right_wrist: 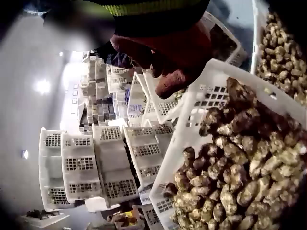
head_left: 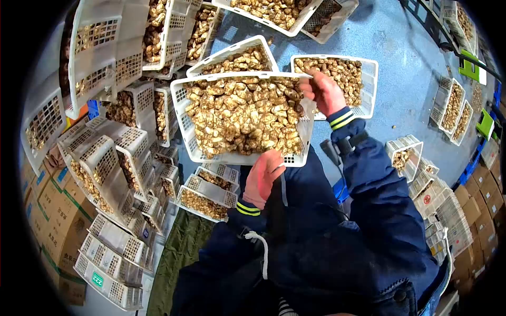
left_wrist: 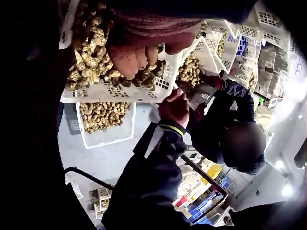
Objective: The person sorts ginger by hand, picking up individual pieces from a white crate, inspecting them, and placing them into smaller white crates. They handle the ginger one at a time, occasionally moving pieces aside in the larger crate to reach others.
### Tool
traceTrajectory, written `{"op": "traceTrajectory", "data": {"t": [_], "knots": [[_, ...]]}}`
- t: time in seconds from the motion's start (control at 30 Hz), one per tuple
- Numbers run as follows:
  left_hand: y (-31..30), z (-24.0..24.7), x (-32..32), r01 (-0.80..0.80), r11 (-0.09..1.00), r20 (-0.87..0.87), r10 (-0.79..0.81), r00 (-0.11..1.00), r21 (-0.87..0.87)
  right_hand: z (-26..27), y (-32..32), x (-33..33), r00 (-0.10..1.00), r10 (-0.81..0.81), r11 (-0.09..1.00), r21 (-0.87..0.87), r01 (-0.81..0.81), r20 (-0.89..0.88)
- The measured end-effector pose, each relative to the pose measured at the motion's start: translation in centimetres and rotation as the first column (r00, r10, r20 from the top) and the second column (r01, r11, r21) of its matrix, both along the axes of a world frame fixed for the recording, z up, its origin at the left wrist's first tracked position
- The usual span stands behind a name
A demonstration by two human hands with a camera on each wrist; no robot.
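A white plastic crate (head_left: 182, 126) is heaped with knobbly brown-and-cream pieces that look like mushrooms (head_left: 242, 113). My left hand (head_left: 263, 176) grips its near rim, the fingers (left_wrist: 125, 64) reaching over the edge onto the mushrooms in the left wrist view. At the far right corner, my right hand (head_left: 324, 92) holds the rim, thumb and fingers bent about it. The crate overlaps a second filled crate (head_left: 266, 50) behind it and a third (head_left: 370, 87) to its right. In the right wrist view, the right hand (right_wrist: 165, 57) sits above the crate's corner.
Stacks of white perforated crates (head_left: 118, 247) rise on the left, beside cardboard boxes (head_left: 58, 226). More crates (head_left: 405, 152) stand at the right on the blue floor (head_left: 398, 58). Another person (left_wrist: 228, 129) in dark clothing appears in the left wrist view near other crates.
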State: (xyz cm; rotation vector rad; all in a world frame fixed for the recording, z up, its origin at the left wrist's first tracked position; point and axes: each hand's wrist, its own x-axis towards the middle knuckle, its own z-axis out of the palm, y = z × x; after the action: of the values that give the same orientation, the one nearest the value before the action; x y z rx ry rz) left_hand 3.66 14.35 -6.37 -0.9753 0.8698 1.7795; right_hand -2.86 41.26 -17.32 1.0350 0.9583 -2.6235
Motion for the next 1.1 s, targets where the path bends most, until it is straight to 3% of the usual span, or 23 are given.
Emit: {"op": "traceTrajectory", "data": {"t": [0.03,0.1,0.13,0.17,0.23,0.3,0.33,0.37,0.47,0.5,0.57,0.63,0.67,0.7,0.77,0.83,0.9,0.93,0.97,1.03,1.07,1.1], "knots": [[-0.2,0.0,0.0,0.010,1.000,-0.016,-0.009,1.000,0.016,0.1,-1.6,1.3,0.997,0.049,0.999,0.005,-0.049,0.068],[-0.7,-0.1,-0.1,0.025,0.999,-0.034,-0.024,0.999,0.036,-0.4,-5.6,3.9,0.983,0.032,0.978,0.196,-0.069,0.182],[-0.9,-0.1,0.0,0.047,0.998,-0.061,-0.044,0.997,0.045,-1.4,-6.4,4.0,0.898,0.298,0.728,0.531,-0.433,0.324],[-1.2,-0.1,0.1,0.070,0.996,-0.089,-0.065,0.994,0.052,-4.5,-8.4,4.6,0.935,0.175,0.422,0.835,-0.353,0.307],[-2.5,-0.1,0.2,0.103,0.993,-0.115,-0.096,0.989,0.052,-2.8,-9.3,1.2,0.919,0.056,-0.179,0.909,-0.375,0.390],[-4.0,0.0,0.3,0.071,0.991,-0.078,-0.062,0.995,0.115,-3.7,-9.6,-1.4,0.831,0.036,0.144,0.820,-0.554,0.555],[-5.0,0.0,0.2,0.049,0.993,-0.056,-0.043,0.998,0.107,-3.6,-10.1,-1.9,0.746,0.002,0.079,0.743,-0.664,0.666],[-5.9,0.1,-0.2,0.028,0.995,-0.033,-0.025,0.999,0.099,-5.4,-9.9,-1.7,0.769,0.008,0.070,0.767,-0.638,0.639],[-9.8,-1.4,0.4,-0.007,0.989,-0.037,0.013,0.999,0.147,-5.9,-8.7,-1.8,0.855,0.047,0.224,0.828,-0.514,0.517],[-11.4,-2.7,1.0,-0.065,0.979,-0.008,0.068,0.998,0.195,-6.8,-8.5,-1.7,0.835,0.090,0.192,0.813,-0.550,0.543],[-12.9,-3.2,1.5,-0.123,0.963,0.031,0.119,0.992,0.241,-7.2,-8.6,-1.9,0.770,0.184,0.377,0.680,-0.630,0.611],[-13.2,-2.3,1.0,0.164,0.969,-0.274,-0.109,0.956,0.187,-2.0,-11.7,-1.6,0.711,0.143,0.187,0.686,-0.703,0.689],[-12.7,-1.3,0.0,0.069,0.980,-0.119,-0.047,0.992,0.189,-2.2,-13.0,-0.7,0.781,0.150,0.204,0.754,-0.624,0.606],[-12.7,-1.1,-0.4,0.074,0.978,-0.115,-0.052,0.992,0.196,-2.9,-14.6,0.5,0.842,0.158,0.223,0.812,-0.540,0.516],[-13.2,-1.1,-0.6,0.125,0.982,-0.131,-0.107,0.986,0.141,-2.4,-19.1,1.3,0.864,0.281,0.328,0.805,-0.495,0.417],[-13.3,-1.1,-0.9,0.087,0.994,-0.054,-0.083,0.995,0.066,3.5,-22.0,0.8,0.789,0.390,0.233,0.779,-0.583,0.474],[-13.4,-0.8,-1.5,0.046,0.998,0.052,-0.043,0.998,-0.045,3.2,-24.1,1.7,0.855,0.391,0.256,0.853,-0.455,0.339],[-14.0,-1.3,-1.5,0.055,0.998,0.038,-0.053,0.998,-0.030,2.9,-24.5,2.3,0.872,0.399,0.198,0.903,-0.382,0.282],[-14.3,-1.5,-1.4,0.057,0.998,0.044,-0.056,0.997,-0.026,4.2,-24.0,2.3,0.862,0.452,0.300,0.871,-0.390,0.230],[-14.8,-1.5,-1.7,0.048,0.998,0.027,-0.047,0.999,-0.046,3.9,-22.3,2.8,0.903,0.406,0.376,0.875,-0.304,0.139],[-15.0,-1.4,-1.8,0.001,1.000,0.053,0.000,0.999,-0.015,6.1,-20.3,2.2,0.875,0.364,0.392,0.799,-0.455,0.320],[-15.4,-1.6,-1.8,-0.006,1.000,0.054,0.006,0.999,-0.017,1.9,-19.5,3.3,0.956,0.158,0.370,0.883,-0.289,0.246]]}}
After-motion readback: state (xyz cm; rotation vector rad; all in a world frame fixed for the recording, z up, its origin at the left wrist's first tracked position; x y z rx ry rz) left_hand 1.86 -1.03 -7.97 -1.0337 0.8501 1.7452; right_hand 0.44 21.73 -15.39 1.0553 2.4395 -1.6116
